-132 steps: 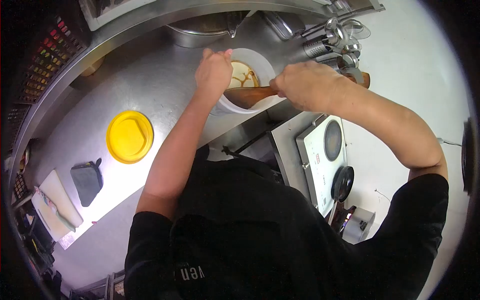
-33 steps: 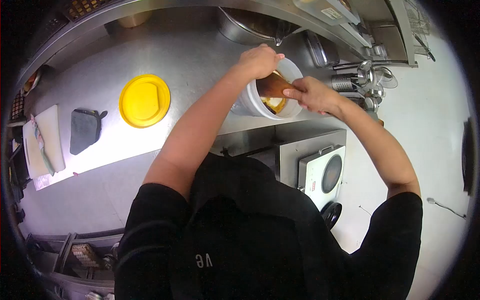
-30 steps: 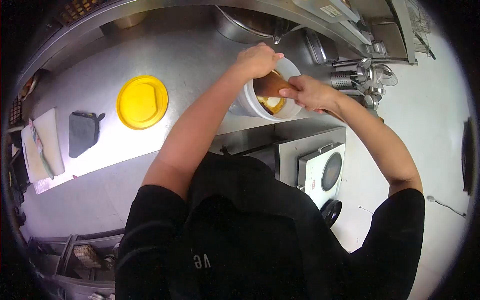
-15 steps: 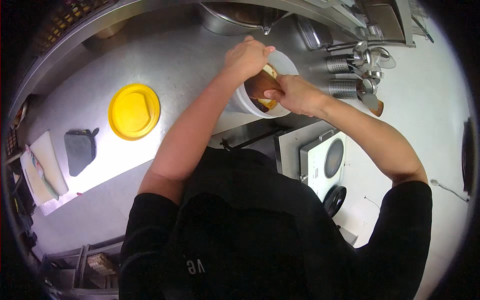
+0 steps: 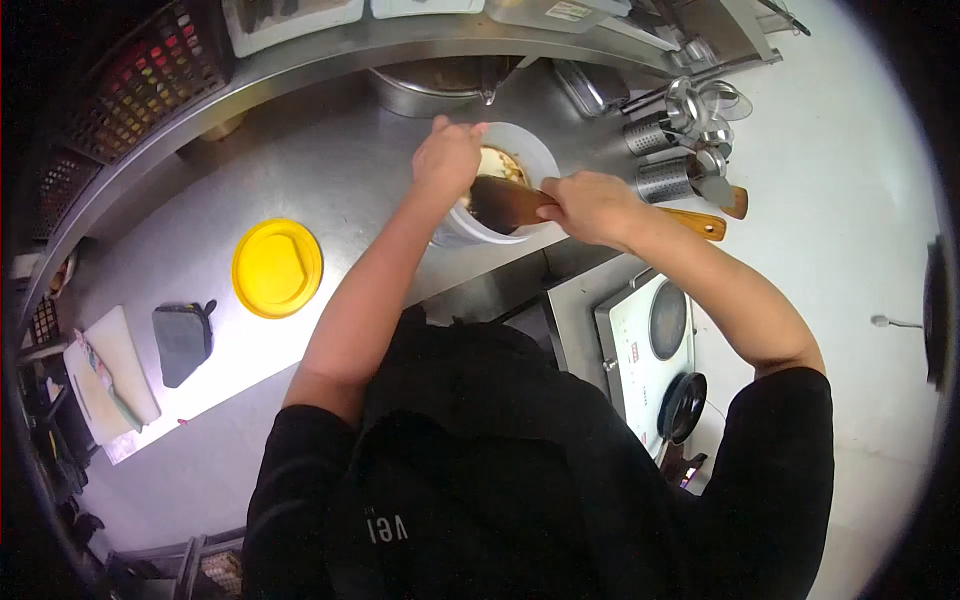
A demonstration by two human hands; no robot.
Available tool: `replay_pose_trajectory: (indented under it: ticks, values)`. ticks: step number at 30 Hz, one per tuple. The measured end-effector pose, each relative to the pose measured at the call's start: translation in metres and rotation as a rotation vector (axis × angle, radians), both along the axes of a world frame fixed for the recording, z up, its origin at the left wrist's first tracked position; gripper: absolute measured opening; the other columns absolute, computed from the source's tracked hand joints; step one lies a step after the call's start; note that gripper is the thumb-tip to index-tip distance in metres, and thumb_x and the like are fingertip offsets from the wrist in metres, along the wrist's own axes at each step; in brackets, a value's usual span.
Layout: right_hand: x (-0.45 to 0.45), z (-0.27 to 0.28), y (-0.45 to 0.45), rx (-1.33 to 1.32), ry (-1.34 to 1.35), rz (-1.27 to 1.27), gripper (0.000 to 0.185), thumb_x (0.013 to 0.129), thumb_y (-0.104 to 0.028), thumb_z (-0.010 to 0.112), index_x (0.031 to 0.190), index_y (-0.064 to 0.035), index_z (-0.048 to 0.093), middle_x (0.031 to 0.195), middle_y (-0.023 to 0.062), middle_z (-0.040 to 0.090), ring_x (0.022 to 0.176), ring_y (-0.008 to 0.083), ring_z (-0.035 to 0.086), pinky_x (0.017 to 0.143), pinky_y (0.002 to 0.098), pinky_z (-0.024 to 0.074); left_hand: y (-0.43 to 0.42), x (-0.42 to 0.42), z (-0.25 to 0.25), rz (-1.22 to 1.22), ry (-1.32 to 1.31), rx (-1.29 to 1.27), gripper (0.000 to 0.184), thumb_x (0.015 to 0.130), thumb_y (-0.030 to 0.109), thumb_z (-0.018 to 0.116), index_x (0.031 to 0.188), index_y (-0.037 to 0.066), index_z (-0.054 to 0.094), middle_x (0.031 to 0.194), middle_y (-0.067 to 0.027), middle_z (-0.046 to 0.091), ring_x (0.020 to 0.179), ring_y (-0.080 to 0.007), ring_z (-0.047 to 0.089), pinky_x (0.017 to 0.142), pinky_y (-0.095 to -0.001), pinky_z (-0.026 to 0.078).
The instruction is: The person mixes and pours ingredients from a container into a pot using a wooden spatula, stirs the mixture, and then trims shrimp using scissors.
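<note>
A white plastic bucket [image 5: 541, 152] stands on the steel counter, with cream-coloured and brown contents [image 5: 500, 165] inside. My left hand [image 5: 447, 158] is closed over the bucket's far left rim. A wooden spatula [image 5: 510, 203] is in my right hand [image 5: 594, 207], gripped low near its broad, darkened blade. The blade slants into the bucket, and the tip is lost in the contents. Its handle [image 5: 705, 224] sticks out to the right past my wrist.
Left on the steel counter [image 5: 370, 165] lie a yellow lid [image 5: 277, 268], a dark pouch [image 5: 183, 343] and a white cutting board [image 5: 118, 370]. A large pot [image 5: 430, 92] sits behind. Utensil holders [image 5: 665, 180] and a cooktop [image 5: 640, 345] are on the right. A shelf edge [image 5: 400, 45] overhangs.
The camera view has shifted, so the counter things appear lower. The spatula now lies flatter, its handle showing beyond my right wrist. My left hand stays on the rim.
</note>
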State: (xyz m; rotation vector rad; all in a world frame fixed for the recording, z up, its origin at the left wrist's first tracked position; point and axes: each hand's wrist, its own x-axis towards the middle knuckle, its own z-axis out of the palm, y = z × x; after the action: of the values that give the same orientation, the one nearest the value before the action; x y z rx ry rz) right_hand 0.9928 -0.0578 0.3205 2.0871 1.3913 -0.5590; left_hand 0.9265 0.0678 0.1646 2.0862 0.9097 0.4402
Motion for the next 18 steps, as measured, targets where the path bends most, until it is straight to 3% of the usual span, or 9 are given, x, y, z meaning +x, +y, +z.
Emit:
replay_pose_trajectory:
  ticks: [4, 7, 9, 14, 18]
  values:
    - [0.02, 0.011, -0.028, -0.011, -0.085, 0.007, 0.026, 0.087, -0.013, 0.052, 0.109, -0.004, 0.062, 0.095, 0.0211, 0.066, 0.094, 0.0338, 0.064, 0.08, 0.0425, 0.0513, -0.007, -0.01, -0.019, 0.099, -0.042, 0.036, 0.045, 0.099, 0.034, 0.035, 0.098, 0.002, 0.067, 0.109, -0.0215, 0.056, 0.095, -0.0373, 0.06, 0.084, -0.0461, 0.048]
    - [0.033, -0.008, -0.054, 0.247, -0.126, 0.121, 0.028, 0.084, -0.006, 0.05, 0.109, -0.0053, 0.062, 0.093, 0.0196, 0.067, 0.09, 0.0334, 0.065, 0.078, 0.0425, 0.0524, -0.012, -0.016, -0.012, 0.193, -0.068, 0.022, 0.044, 0.099, 0.033, 0.035, 0.098, 0.002, 0.066, 0.107, -0.0219, 0.057, 0.091, -0.039, 0.06, 0.083, -0.0466, 0.048]
    - [0.035, -0.018, -0.071, 0.516, 0.028, 0.111, 0.017, 0.09, -0.017, 0.053, 0.1, -0.0043, 0.06, 0.079, 0.0191, 0.065, 0.076, 0.0377, 0.063, 0.071, 0.0471, 0.0499, -0.011, -0.015, -0.013, 0.172, -0.074, 0.08, 0.044, 0.099, 0.032, 0.035, 0.099, 0.001, 0.066, 0.106, -0.0223, 0.057, 0.093, -0.0392, 0.059, 0.083, -0.0462, 0.048]
    - [0.035, -0.033, -0.096, 0.633, 0.16, -0.106, 0.02, 0.093, -0.021, 0.051, 0.099, -0.0038, 0.059, 0.079, 0.0213, 0.062, 0.074, 0.0411, 0.061, 0.067, 0.0492, 0.0482, -0.004, -0.013, -0.016, 0.121, -0.031, 0.128, 0.044, 0.098, 0.029, 0.037, 0.098, -0.004, 0.065, 0.1, -0.0249, 0.06, 0.098, -0.0391, 0.056, 0.086, -0.0448, 0.046]
    - [0.03, -0.047, -0.119, 0.787, 0.198, -0.184, 0.022, 0.095, -0.025, 0.047, 0.101, -0.0074, 0.059, 0.078, 0.02, 0.063, 0.073, 0.0403, 0.061, 0.066, 0.05, 0.0477, 0.003, -0.009, -0.027, 0.038, -0.161, 0.251, 0.046, 0.098, 0.029, 0.037, 0.092, -0.006, 0.066, 0.093, -0.0267, 0.064, 0.098, -0.0412, 0.053, 0.088, -0.0463, 0.042]
